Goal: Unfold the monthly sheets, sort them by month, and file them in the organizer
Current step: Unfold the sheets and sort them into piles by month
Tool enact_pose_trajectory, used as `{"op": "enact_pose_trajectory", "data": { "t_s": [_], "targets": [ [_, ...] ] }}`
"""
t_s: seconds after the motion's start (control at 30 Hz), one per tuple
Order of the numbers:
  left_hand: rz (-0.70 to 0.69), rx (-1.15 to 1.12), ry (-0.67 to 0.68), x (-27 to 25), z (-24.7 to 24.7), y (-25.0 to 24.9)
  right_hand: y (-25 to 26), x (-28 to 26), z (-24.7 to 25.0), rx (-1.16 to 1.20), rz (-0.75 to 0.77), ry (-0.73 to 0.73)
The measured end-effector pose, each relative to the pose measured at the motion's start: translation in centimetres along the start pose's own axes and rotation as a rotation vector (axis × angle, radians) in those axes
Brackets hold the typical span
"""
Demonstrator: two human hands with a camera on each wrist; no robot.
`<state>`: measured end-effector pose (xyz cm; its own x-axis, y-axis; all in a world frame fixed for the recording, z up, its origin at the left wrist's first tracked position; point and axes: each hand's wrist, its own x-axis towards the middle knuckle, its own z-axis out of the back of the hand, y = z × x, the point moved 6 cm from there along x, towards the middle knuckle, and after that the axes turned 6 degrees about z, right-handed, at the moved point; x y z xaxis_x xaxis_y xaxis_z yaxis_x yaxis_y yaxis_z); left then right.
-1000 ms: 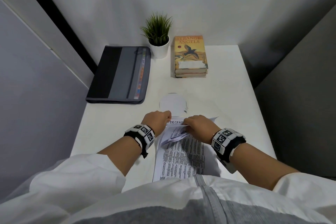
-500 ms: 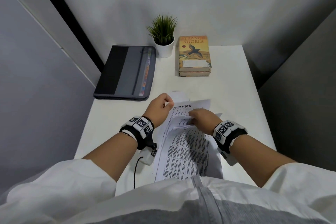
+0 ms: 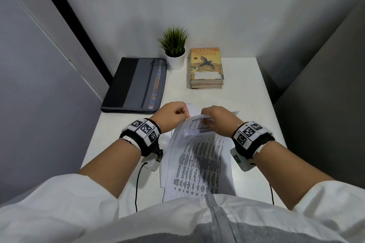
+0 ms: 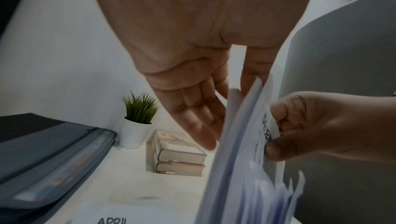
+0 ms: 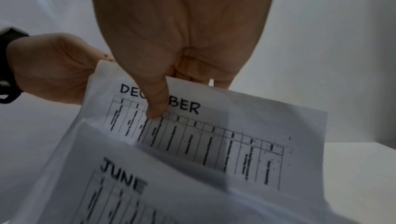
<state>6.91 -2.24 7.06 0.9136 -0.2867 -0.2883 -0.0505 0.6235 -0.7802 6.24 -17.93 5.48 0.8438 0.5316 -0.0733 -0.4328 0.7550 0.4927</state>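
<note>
Both hands hold a loose stack of printed monthly sheets (image 3: 197, 163) tilted up off the white table (image 3: 246, 94), its lower end near my body. My right hand (image 3: 209, 118) pinches the top edge of the DECEMBER sheet (image 5: 235, 134), thumb (image 5: 157, 105) on its heading and fingers behind. In front of it, lower, lies a partly folded JUNE sheet (image 5: 150, 193). My left hand (image 3: 177, 113) pinches the stack's upper left corner, fingers (image 4: 203, 122) behind the paper. An APRIL sheet (image 4: 113, 217) lies flat on the table. The dark grey organizer (image 3: 134, 85) lies shut at the back left.
A small potted plant (image 3: 174, 49) stands at the back by the wall. Two stacked books (image 3: 206, 67) lie to its right. Grey walls close in on both sides of the narrow table. Bare tabletop shows on the right.
The stack's far end has come up off the table. My right hand left the folded June sheet and took the December sheet's top edge. My left hand rose with the corner.
</note>
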Motion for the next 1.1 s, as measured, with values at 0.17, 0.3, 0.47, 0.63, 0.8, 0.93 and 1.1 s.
{"op": "enact_pose_trajectory", "data": {
  "t_s": [0.17, 0.3, 0.47, 0.63, 0.8, 0.93, 1.1],
  "targets": [
    [-0.013, -0.259, -0.005, -0.1, 1.6, -1.1, 1.5, 0.1, 3.9, 0.034, 0.011, -0.081],
    [-0.156, -0.427, -0.216, -0.9, 3.3, -2.4, 2.6, 0.8, 8.0, 0.037, 0.009, -0.171],
    [-0.212, -0.181, -0.486, -0.6, 3.7, -2.8, 4.1, 1.8, 13.0, 0.023, 0.035, -0.309],
    [-0.25, -0.247, -0.659, 0.8, 5.7, -4.9, 3.8, 1.9, 16.8, 0.056, 0.059, -0.574],
    [-0.192, -0.521, -0.707, 2.6, 8.0, -5.0, -3.7, -0.1, 16.9, 0.366, -0.17, -1.031],
    [-0.074, -0.552, -0.617, 5.1, 5.9, -4.2, -8.6, 2.4, 10.4, 1.025, -0.334, -0.712],
    [-0.042, -0.513, -0.558, 7.1, 3.1, -3.6, -10.3, 3.7, 9.2, 1.07, -0.233, -0.849]
  ]
}}
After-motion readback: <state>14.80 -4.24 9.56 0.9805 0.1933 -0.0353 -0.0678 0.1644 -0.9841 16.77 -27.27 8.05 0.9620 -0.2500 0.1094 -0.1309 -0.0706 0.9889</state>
